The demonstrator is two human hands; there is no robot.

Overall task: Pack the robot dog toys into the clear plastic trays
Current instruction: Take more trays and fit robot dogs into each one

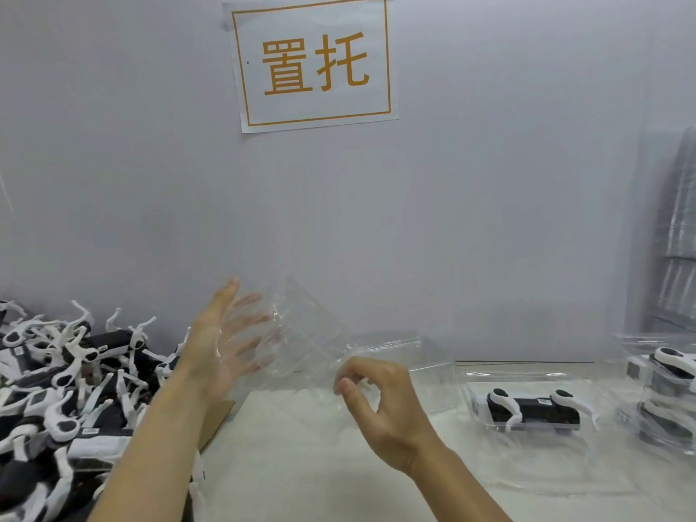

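Observation:
A clear plastic tray [301,333] is held up tilted above the white table, in front of the wall. My left hand [222,344] has its fingers spread straight against the tray's left side, partly seen through the plastic. My right hand [380,405] pinches the tray's lower right edge between thumb and curled fingers. A pile of black-and-white robot dog toys [64,386] fills a box at the left. One robot dog [534,408] lies packed in a clear tray at the right.
A stack of filled trays [663,393] stands at the far right edge. Another clear tray [410,356] sits behind my right hand by the wall. A paper sign [312,62] hangs on the wall. Tall stacked clear trays [674,239] lean at the right.

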